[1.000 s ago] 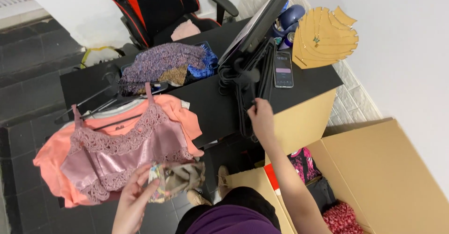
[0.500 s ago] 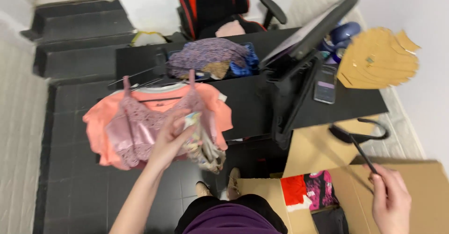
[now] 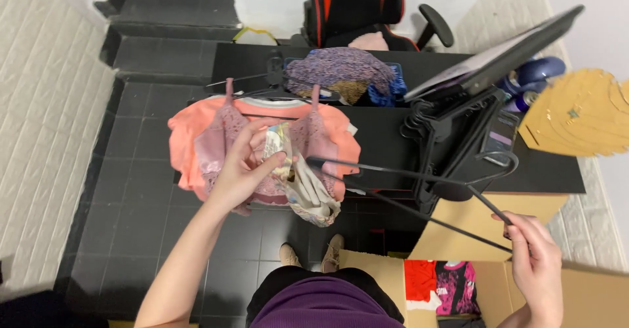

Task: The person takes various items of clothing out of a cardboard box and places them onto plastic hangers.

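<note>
Two hands busy: your left hand (image 3: 244, 171) pinches pale garment (image 3: 303, 185) over desk (image 3: 393, 146) edge; right hand (image 3: 536, 262) grips black hanger (image 3: 419, 182), long axis pointing left, tip touching garment.

Home workroom for sorting clothes.
Around the black desk (image 3: 393, 138): gaming chair (image 3: 357, 7) behind, monitor (image 3: 498, 59) on top, cardboard box (image 3: 590, 295) of garments below.

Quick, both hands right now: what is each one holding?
Left hand: closed on a pale patterned garment.
Right hand: closed on a black hanger.
</note>
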